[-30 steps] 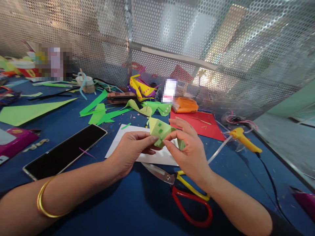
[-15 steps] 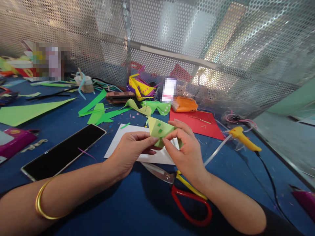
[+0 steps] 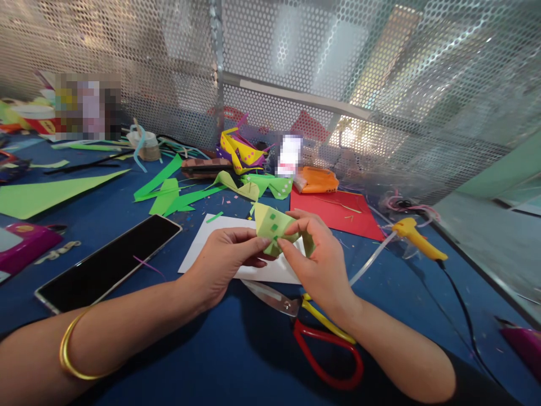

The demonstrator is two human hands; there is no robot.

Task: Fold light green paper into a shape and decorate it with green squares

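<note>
Both hands hold a small folded piece of light green paper (image 3: 271, 224) with darker green squares on it, just above a white sheet (image 3: 211, 237) on the blue table. My left hand (image 3: 226, 260) pinches its lower left edge between thumb and fingers. My right hand (image 3: 315, 259) grips its right side, with the fingers curled over the top. Red-and-yellow scissors (image 3: 315, 330) lie below my right wrist, partly hidden by it.
A dark phone (image 3: 107, 262) lies at the left. A yellow glue gun (image 3: 416, 238) with its cord rests at the right. Red paper (image 3: 342, 213), green paper scraps (image 3: 169, 189), an orange pouch (image 3: 316, 180) and a yellow paper craft (image 3: 240, 149) sit before the perforated metal wall (image 3: 338, 67).
My right fingers have curled further over the top of the green paper. The hands and paper stay in nearly the same place.
</note>
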